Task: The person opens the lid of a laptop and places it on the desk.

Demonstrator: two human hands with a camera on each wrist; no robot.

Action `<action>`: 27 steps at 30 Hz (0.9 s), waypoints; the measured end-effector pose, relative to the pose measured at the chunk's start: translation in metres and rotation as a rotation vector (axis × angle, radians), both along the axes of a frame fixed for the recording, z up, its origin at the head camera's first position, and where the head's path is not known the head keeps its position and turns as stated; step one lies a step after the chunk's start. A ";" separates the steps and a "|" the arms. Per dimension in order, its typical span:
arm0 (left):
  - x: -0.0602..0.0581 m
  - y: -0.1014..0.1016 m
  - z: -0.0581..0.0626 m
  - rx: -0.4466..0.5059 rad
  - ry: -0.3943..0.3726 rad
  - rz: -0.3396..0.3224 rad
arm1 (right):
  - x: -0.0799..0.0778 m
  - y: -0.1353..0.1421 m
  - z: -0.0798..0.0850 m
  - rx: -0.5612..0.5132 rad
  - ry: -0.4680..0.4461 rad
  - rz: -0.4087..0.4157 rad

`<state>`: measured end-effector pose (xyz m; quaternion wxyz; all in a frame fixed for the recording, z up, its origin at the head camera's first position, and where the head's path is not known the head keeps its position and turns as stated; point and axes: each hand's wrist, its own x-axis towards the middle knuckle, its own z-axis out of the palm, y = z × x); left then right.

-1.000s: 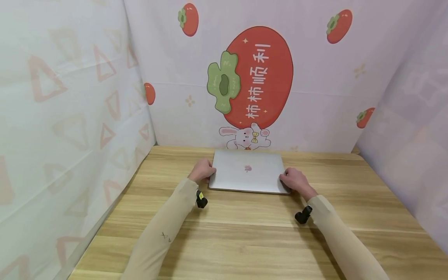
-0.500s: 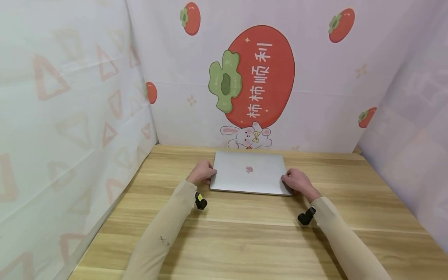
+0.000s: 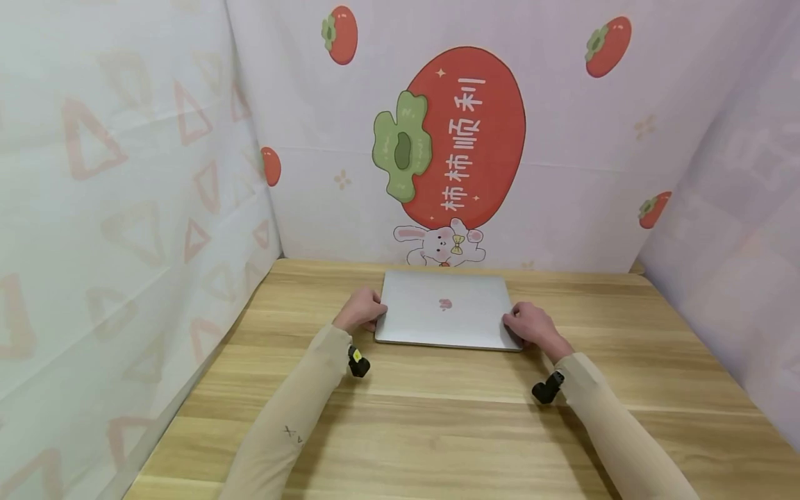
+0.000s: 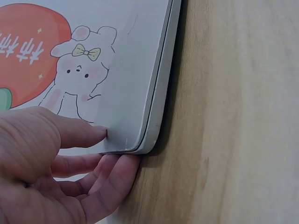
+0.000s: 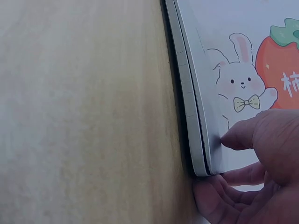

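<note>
A closed silver laptop (image 3: pixel 446 319) lies flat at the far side of the wooden table, its lid up with a reddish logo in the middle. My left hand (image 3: pixel 362 308) holds its left side near the front corner. In the left wrist view, the thumb (image 4: pixel 86 135) presses on the lid while the other fingers (image 4: pixel 119 175) curl at the edge below. My right hand (image 3: pixel 531 322) pinches the opposite side the same way. The right wrist view has that thumb (image 5: pixel 238 135) on the lid and fingertips (image 5: pixel 208 191) under the corner.
The wooden table (image 3: pixel 425 430) reaches back to a white printed cloth (image 3: pixel 325 215) with persimmons and a rabbit, mirrored in the lid. More cloth hangs at the left (image 3: pixel 150 208) and right (image 3: pixel 737 229). Each wrist wears a small black camera (image 3: pixel 359 362).
The laptop has shifted very slightly toward me, with both hands keeping their hold on its sides. The head view has also moved a little.
</note>
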<state>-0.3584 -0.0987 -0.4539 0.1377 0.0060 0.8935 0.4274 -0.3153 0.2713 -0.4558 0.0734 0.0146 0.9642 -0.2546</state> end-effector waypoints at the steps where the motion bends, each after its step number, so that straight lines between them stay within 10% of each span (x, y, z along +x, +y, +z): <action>1: 0.000 0.000 0.000 -0.005 0.000 -0.001 | 0.001 0.000 0.000 -0.002 0.000 0.003; 27: 0.019 -0.004 -0.003 -0.080 -0.024 -0.041 | 0.021 0.008 0.000 -0.162 -0.091 0.009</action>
